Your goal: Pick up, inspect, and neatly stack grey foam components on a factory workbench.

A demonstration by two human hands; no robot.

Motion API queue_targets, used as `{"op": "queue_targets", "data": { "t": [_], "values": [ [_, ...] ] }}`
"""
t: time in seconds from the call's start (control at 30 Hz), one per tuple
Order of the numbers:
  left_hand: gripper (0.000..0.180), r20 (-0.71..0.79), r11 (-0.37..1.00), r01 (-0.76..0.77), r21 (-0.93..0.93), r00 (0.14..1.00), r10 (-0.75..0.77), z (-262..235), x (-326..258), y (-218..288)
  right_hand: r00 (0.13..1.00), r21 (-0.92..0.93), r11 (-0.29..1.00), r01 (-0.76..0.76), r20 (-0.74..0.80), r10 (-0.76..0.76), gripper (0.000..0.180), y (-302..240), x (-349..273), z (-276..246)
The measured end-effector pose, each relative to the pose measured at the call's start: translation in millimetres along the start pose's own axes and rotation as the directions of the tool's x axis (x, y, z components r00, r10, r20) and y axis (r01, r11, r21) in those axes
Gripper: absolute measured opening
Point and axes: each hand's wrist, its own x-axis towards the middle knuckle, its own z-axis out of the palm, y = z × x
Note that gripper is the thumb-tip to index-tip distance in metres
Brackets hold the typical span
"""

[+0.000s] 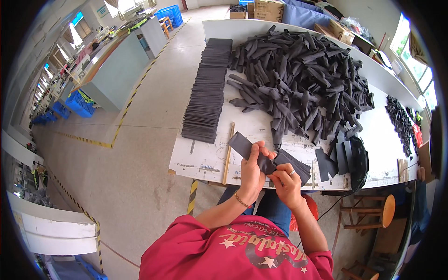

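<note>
Sleeve heap (303, 70), flat stack (207, 88), wooden stick (228, 151)

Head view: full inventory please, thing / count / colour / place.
dark fabric strip: one, dark grey, held in both hands above the table's near edge
loose pile of rolled strips: too many to count, dark grey, middle of the table
flat stack of strips: one long row, dark grey, left side of the table
wooden stick: one, tan, lying near the table's front left
flat cut pieces: a few, dark grey, right of the hands
white table: one, scuffed top
wooden stool: one, brown, right of the person
blue crates: several, blue, on the floor at left
left hand: grips the strip, bracelet at the wrist
right hand: pinches the strip, ring on one finger
</note>
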Motion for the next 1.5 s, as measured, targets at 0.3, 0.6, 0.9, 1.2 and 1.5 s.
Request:
{"op": "queue_targets", "data": {
  "t": [0.3,0.6,0.9,1.2,1.5],
  "values": [
    [0.030,0.001,1.000,0.000,-0.018,1.000,0.000,-1,0,-2,1.000,-0.009,1.000,-0.002,0.018,0.002,0.016,1,2,0],
    [0.030,0.007,0.999,0.011,-0.035,1.000,-0.011,-4,1,-6,1.000,-0.020,1.000,-0.001,0.023,0.001,0.016,2,3,0],
    [0.031,-0.006,0.999,0.018,-0.044,1.000,-0.018,-4,1,-7,0.999,-0.019,1.000,-0.009,0.039,0.009,0.015,4,3,0],
    [0.037,-0.036,0.999,0.035,-0.025,0.999,-0.036,-11,11,-1,0.999,-0.080,0.997,-0.020,0.041,0.024,0.017,2,-1,6],
    [0.038,0.075,0.986,-0.119,0.120,0.991,0.111,-4,6,2,0.687,0.473,0.595,-0.650,0.029,0.727,0.016,-15,4,26]
  ]
}}
